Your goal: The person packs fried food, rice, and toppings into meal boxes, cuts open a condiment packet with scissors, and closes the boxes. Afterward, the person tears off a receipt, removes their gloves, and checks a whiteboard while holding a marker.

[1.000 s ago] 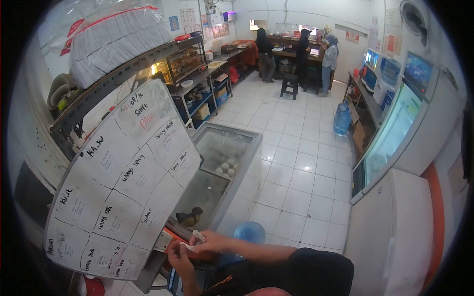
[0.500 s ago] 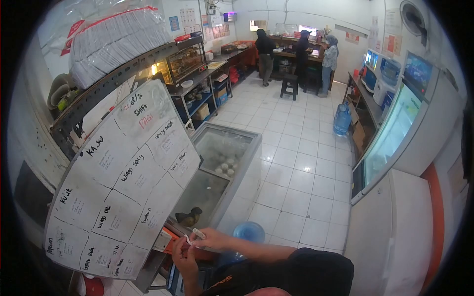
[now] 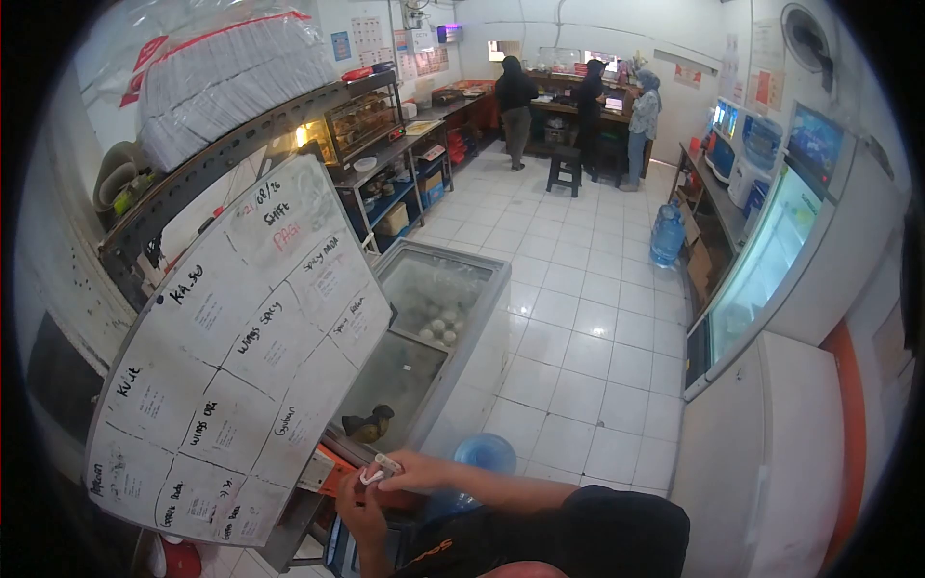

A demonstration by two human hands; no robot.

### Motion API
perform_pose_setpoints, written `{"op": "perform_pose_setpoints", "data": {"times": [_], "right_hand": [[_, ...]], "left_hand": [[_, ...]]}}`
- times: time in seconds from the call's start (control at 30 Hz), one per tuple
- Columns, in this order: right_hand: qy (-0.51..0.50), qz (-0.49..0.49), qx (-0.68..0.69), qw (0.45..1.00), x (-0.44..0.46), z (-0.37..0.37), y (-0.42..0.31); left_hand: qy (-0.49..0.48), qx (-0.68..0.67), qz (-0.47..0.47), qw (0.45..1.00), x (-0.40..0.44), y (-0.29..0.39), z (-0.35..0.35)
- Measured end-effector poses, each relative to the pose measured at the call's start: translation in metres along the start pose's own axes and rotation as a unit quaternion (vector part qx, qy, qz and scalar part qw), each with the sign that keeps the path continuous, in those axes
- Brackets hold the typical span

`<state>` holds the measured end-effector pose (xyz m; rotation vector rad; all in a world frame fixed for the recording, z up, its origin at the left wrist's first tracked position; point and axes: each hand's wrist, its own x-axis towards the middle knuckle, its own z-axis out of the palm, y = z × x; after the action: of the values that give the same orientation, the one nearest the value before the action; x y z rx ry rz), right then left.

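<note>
At the bottom centre my right hand (image 3: 419, 471) is closed round a pale marker-like stick (image 3: 387, 463). Just left of it, my left hand (image 3: 360, 511) pinches a small white strip (image 3: 370, 476), which also reaches my right fingers. A large whiteboard (image 3: 241, 371) with handwritten words and small labels fills the left, close beside my hands. Behind my hands is a glass-topped chest freezer (image 3: 496, 289) with round items and a dark bundle inside.
Three people (image 3: 517, 101) stand by the far counter (image 3: 540, 96) near a black stool (image 3: 565, 171). Blue water jugs (image 3: 667, 234) stand on the tiled floor (image 3: 568, 328). An upright glass-door fridge (image 3: 771, 260) is at right. A shelf holds bagged white stacks (image 3: 231, 91).
My hands have shifted slightly, and the white strip between them has changed shape. At the back left, one person has moved a little on their feet.
</note>
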<state>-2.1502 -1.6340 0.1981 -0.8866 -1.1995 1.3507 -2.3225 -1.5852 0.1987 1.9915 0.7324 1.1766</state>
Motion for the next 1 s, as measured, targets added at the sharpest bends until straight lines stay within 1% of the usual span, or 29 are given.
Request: {"op": "perform_pose_setpoints", "data": {"times": [0.07, 0.17, 0.3, 0.37, 0.5, 0.57, 0.7, 0.8, 0.87, 1.0], "right_hand": [[0.016, -0.021, -0.025, 0.999, 0.0, 0.002, 0.0], [0.034, -0.029, -0.029, 0.999, 0.002, 0.002, 0.002], [0.046, -0.037, -0.036, 0.998, 0.003, 0.001, 0.003], [0.065, -0.041, -0.027, 0.997, 0.001, 0.003, -0.002], [0.076, -0.031, -0.036, 0.996, -0.001, 0.003, -0.008], [0.064, -0.014, -0.062, 0.996, 0.003, -0.001, 0.001], [0.068, -0.009, -0.076, 0.995, 0.0, -0.001, -0.003], [0.097, -0.018, -0.103, 0.99, 0.0, 0.0, -0.004], [0.116, 0.002, -0.113, 0.987, 0.003, -0.003, 0.006], [0.109, 0.017, -0.095, 0.989, 0.006, -0.005, 0.012]], "left_hand": [[0.023, 0.032, -0.029, 0.999, -0.001, -0.003, -0.001], [0.04, 0.004, -0.045, 0.998, -0.001, -0.002, 0.001], [0.039, 0.023, -0.034, 0.998, 0.0, -0.004, 0.0], [0.025, 0.041, -0.017, 0.999, 0.0, -0.008, -0.002], [0.029, 0.05, -0.02, 0.998, 0.0, 0.0, -0.002], [0.018, 0.065, -0.014, 0.998, 0.0, 0.002, -0.005], [-0.003, 0.088, -0.015, 0.996, 0.001, 0.004, -0.01], [-0.013, 0.099, -0.024, 0.995, 0.0, -0.001, -0.008], [0.051, 0.046, -0.096, 0.993, -0.002, -0.002, -0.002], [0.071, 0.04, -0.069, 0.994, 0.001, 0.003, -0.002]]}}
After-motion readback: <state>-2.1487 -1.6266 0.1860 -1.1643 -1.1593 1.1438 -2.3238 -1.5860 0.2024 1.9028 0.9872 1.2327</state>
